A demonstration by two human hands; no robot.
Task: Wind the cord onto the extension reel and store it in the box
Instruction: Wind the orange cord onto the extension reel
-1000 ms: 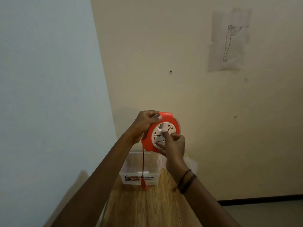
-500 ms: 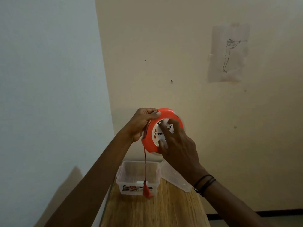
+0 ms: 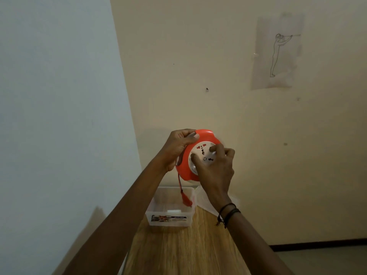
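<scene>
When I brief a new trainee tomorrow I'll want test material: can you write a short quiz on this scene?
1. True or false: the cord is fully wound, with none hanging below the reel.
2. Which grips the reel's orange rim? A) left hand B) right hand C) neither
3. What does the clear box stand on?

Key:
1. False: a red length with its plug hangs down.
2. A. The right hand's fingers are on the white socket face.
3. The wooden table.
</scene>
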